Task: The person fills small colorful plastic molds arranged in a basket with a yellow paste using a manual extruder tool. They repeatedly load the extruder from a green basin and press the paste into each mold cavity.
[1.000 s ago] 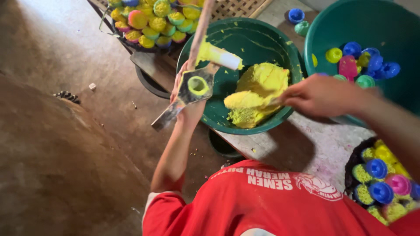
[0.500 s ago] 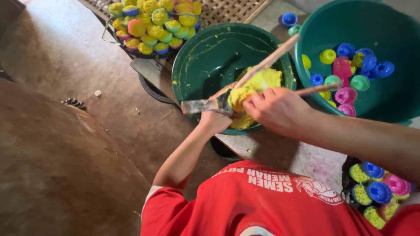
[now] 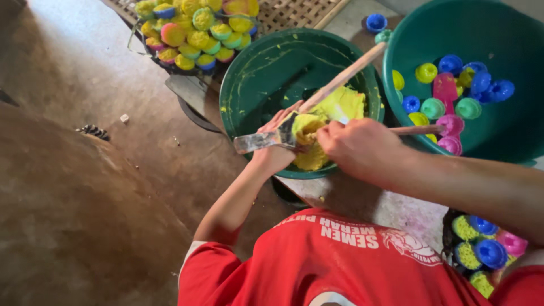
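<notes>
Head view showed the left hand (image 3: 276,148) at the near rim of a dark green basin (image 3: 266,73), fingers closed round a small cup (image 3: 304,129) packed with yellow dough, with a flat metal scraper (image 3: 258,140) lying across the same hand and pointing left. The right hand (image 3: 357,146) was closed in a grip just beside the cup, a thin wooden stick (image 3: 416,130) running from it to the right; whether its fingers touched the cup could not be told. A longer wooden handle (image 3: 343,78) slanted up and right from the left hand over the basin. A heap of yellow dough (image 3: 343,105) sat in the basin's right half, touching the cup. To the right stood a larger teal tub (image 3: 498,136) holding loose empty cups (image 3: 453,90) in blue, green, yellow and pink. A tray (image 3: 195,37) of filled cups lay beyond the basin at upper left, against a woven mat (image 3: 300,12). More filled cups (image 3: 481,249) showed at lower right. The red shirt (image 3: 328,266) carried white lettering across the chest. The floor (image 3: 68,187) at left was bare brown earth.
</notes>
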